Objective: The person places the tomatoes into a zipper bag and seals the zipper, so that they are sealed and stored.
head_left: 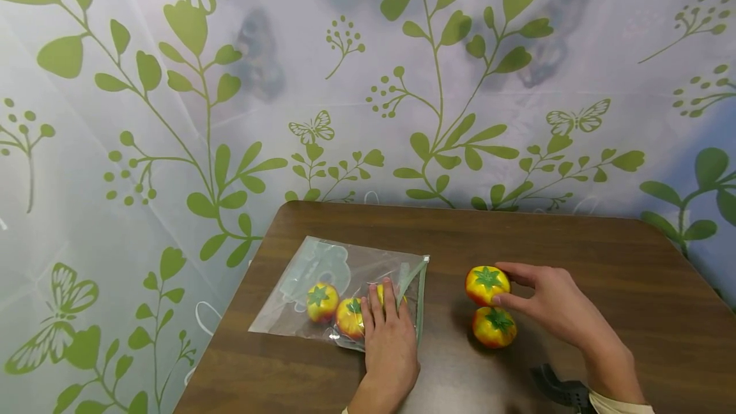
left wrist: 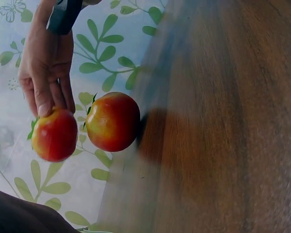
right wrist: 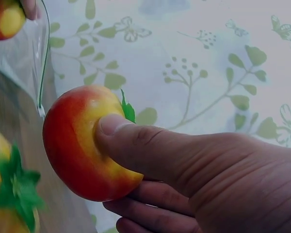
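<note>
My right hand (head_left: 560,299) pinches a red-and-yellow toy tomato (head_left: 487,284) with a green star-shaped top, thumb on one side and fingers on the other. In the left wrist view this tomato (left wrist: 56,135) hangs in the air beside a second tomato (left wrist: 113,121), which stands on the table. A clear zip bag (head_left: 287,318) lies to the left with a tomato (head_left: 322,302) and another tomato (head_left: 349,318) inside. My left hand (head_left: 391,344) rests with extended fingers over a further tomato (head_left: 379,292) near the bag's zip edge, partly hiding it.
The brown wooden table (head_left: 460,235) ends at a curtain (head_left: 356,82) printed with green leaves and butterflies. A black strap (head_left: 560,388) is at my right wrist. The bag's green-edged zip (head_left: 421,302) faces the two tomatoes on the right.
</note>
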`<state>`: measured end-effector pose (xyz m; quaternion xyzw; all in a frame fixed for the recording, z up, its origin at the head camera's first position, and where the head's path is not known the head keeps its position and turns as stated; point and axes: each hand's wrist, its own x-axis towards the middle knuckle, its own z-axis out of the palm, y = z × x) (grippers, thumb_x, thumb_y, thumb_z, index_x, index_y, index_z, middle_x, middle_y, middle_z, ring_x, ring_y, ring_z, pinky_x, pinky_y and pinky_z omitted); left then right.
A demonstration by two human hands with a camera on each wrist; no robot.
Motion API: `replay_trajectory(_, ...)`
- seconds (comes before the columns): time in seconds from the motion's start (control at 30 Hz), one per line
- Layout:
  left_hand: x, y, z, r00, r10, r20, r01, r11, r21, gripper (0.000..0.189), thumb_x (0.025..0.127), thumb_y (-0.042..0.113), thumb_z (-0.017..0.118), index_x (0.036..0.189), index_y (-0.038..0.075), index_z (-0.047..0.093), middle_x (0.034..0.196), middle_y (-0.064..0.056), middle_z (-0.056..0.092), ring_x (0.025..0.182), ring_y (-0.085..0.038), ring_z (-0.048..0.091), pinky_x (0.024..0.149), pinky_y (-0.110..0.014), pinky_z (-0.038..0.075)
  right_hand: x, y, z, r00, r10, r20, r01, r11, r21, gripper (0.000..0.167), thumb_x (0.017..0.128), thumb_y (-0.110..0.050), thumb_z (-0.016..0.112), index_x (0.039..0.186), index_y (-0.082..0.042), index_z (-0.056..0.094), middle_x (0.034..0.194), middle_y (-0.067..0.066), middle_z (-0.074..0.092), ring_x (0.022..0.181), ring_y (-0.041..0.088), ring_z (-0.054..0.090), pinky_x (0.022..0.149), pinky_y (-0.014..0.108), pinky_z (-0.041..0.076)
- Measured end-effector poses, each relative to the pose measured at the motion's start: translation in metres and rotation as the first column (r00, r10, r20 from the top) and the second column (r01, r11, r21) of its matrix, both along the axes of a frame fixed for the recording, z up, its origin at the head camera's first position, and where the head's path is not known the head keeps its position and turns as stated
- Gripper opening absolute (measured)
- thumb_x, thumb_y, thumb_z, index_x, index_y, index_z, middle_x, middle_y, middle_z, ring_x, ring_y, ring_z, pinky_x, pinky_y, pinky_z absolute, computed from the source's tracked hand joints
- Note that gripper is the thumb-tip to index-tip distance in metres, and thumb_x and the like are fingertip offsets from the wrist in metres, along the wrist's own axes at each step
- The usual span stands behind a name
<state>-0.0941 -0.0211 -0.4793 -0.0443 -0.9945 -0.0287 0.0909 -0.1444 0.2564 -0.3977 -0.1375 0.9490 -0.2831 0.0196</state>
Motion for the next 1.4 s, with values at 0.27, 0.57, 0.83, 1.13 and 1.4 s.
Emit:
replay_trajectory(0.27, 0.0, 0.0, -0.001, 1.0, -0.002, -0.004, 0.002, 1.0, -0.007, 0.084, 0.067, 0.019, 0.1, 0.144, 0.009, 0.068, 0.173, -0.022, 0.04, 0.159, -0.049, 0.039, 0.128, -0.064, 0.033, -0.012, -0.028, -0.005, 0.998, 0.056, 0.025, -0.055, 0.998, -0.034, 0.069, 0.091, -0.047, 0.088, 0.144, -0.006, 0.071, 0.134, 0.017, 0.077, 0.123, 0.039, 0.074, 0.099, 0.065, 0.058)
replay_trajectory(0.57, -0.001, 0.002, 0.001, 0.999, 0.005, 0.046, -0.003, 1.0, -0.025, 0.086, 0.073, 0.024, 0.099, 0.15, 0.008, 0.064, 0.175, -0.021, 0.037, 0.161, -0.049, 0.035, 0.13, -0.063, 0.031, -0.026, -0.058, -0.023, 0.993, 0.11, 0.04, -0.107, 0.991, -0.075, 0.063, 0.091, -0.041, 0.09, 0.14, -0.005, 0.074, 0.128, 0.01, 0.08, 0.116, 0.031, 0.077, 0.099, 0.059, 0.061)
replay_trajectory(0.83, -0.001, 0.002, 0.001, 0.997, 0.005, 0.077, -0.003, 1.0, -0.018, 0.09, 0.073, 0.025, 0.099, 0.153, 0.007, 0.062, 0.176, -0.021, 0.036, 0.162, -0.049, 0.034, 0.13, -0.064, 0.029, -0.034, -0.079, -0.039, 0.989, 0.11, 0.095, -0.1, 0.989, -0.107, 0.062, 0.091, -0.039, 0.09, 0.14, -0.006, 0.073, 0.131, 0.01, 0.079, 0.119, 0.031, 0.077, 0.104, 0.058, 0.059)
replay_trajectory(1.13, -0.001, 0.002, 0.001, 0.997, 0.003, 0.082, -0.002, 1.0, -0.015, 0.091, 0.073, 0.026, 0.1, 0.153, 0.008, 0.061, 0.177, -0.021, 0.035, 0.163, -0.048, 0.032, 0.131, -0.064, 0.029, -0.038, -0.1, -0.049, 0.994, 0.072, 0.081, -0.065, 0.994, -0.089, 0.057, 0.09, -0.034, 0.091, 0.138, -0.007, 0.075, 0.129, 0.009, 0.08, 0.117, 0.029, 0.077, 0.105, 0.055, 0.06)
replay_trajectory(1.4, -0.002, 0.002, 0.0, 0.993, 0.011, 0.114, -0.008, 1.0, -0.028, 0.097, 0.075, 0.03, 0.099, 0.159, 0.007, 0.056, 0.178, -0.02, 0.032, 0.164, -0.048, 0.03, 0.132, -0.063, 0.027, -0.037, -0.108, -0.049, 0.993, 0.052, 0.103, -0.043, 0.996, -0.082, 0.059, 0.091, -0.035, 0.091, 0.14, -0.006, 0.074, 0.131, 0.011, 0.079, 0.118, 0.029, 0.077, 0.105, 0.055, 0.06)
